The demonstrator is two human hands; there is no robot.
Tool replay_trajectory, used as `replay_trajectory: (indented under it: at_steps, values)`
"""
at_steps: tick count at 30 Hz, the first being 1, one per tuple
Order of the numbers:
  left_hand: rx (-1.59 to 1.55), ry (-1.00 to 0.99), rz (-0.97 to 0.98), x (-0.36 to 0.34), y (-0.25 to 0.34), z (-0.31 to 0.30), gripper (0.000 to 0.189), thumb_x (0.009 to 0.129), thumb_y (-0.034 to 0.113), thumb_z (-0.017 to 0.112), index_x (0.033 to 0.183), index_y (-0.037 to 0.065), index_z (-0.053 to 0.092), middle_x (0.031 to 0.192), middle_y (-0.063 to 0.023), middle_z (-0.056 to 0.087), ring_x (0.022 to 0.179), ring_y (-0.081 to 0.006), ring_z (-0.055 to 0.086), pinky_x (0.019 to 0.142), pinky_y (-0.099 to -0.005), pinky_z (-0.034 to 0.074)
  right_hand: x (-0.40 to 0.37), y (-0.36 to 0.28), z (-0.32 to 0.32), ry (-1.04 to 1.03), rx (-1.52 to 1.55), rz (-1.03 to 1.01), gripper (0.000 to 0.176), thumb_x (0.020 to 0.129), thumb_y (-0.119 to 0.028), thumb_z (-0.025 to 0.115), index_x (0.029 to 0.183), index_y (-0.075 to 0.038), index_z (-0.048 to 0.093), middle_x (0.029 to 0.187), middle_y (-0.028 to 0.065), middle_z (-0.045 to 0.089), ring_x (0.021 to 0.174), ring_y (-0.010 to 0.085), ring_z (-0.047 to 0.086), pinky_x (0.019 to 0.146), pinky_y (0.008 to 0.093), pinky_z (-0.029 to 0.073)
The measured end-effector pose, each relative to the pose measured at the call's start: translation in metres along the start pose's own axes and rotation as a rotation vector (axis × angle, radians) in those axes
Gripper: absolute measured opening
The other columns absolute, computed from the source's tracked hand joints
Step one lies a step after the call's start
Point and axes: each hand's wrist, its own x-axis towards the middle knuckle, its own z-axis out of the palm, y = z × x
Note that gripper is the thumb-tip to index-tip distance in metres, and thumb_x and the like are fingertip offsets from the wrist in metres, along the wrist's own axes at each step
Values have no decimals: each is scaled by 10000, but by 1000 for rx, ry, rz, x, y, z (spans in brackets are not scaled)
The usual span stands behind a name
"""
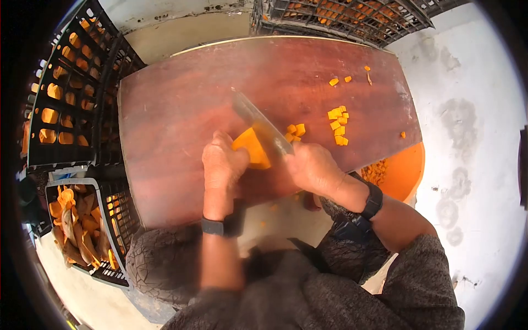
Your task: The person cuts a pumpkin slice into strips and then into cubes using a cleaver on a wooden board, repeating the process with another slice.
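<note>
My left hand is closed on a thick orange piece of pumpkin, pressing it to the reddish-brown table. In my right hand is the handle of a knife; the broad blade points up and to the left, along the right side of the pumpkin piece. Just right of the blade lie a few cut orange cubes. Farther right, a small cluster of cubes rests on the table. Fingers of both hands are partly hidden.
An orange tub holding cut pieces stands below the table's right edge. Black crates with orange chunks are stacked at left, above a crate of peeled-looking pieces. Another filled crate stands behind the table. Stray bits lie at the far right.
</note>
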Motion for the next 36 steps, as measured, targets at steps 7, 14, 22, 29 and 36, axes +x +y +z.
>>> replay_trajectory:
  at_steps: [7, 14, 22, 29, 36]
  values:
    - [-142, -30, -117, -8, 15, -3, 217, 730, 125, 616, 879, -27, 573, 695, -198, 652, 545, -281, 660, 531, -378, 536, 4, 18, 0, 0, 22, -55, 167, 837, -170, 590, 757, -23, 585, 721, 201, 622, 715, 404, 615, 637, 485, 484]
    - [-207, 62, -150, -22, 14, 7, 220, 731, 142, 633, 874, -12, 564, 717, -201, 653, 590, -299, 666, 552, -388, 534, -3, 25, 0, 31, -40, -115, 94, 803, -139, 589, 746, -67, 603, 748, 166, 648, 740, 378, 631, 642, 463, 494]
    - [14, 340, 165, -52, -5, 20, 268, 793, 179, 653, 955, -15, 562, 869, -219, 662, 750, -363, 667, 705, -421, 531, -13, 17, -14, -74, -133, -106, 220, 858, -203, 566, 884, -8, 667, 857, 243, 663, 853, 429, 638, 739, 500, 499]
    - [-13, 228, 158, -58, -5, 13, 271, 792, 208, 649, 962, 11, 575, 883, -237, 661, 877, -417, 642, 783, -449, 504, -27, 19, -4, 2, -178, -40, 217, 839, -184, 559, 873, -5, 678, 869, 238, 670, 862, 414, 646, 756, 490, 509]
    - [-16, 314, 262, -59, -15, 20, 277, 811, 233, 657, 961, 13, 581, 882, -240, 660, 880, -423, 638, 774, -468, 500, -43, 28, 5, 122, -23, 17, 205, 807, -170, 560, 843, -8, 680, 848, 253, 662, 841, 422, 644, 764, 505, 503]
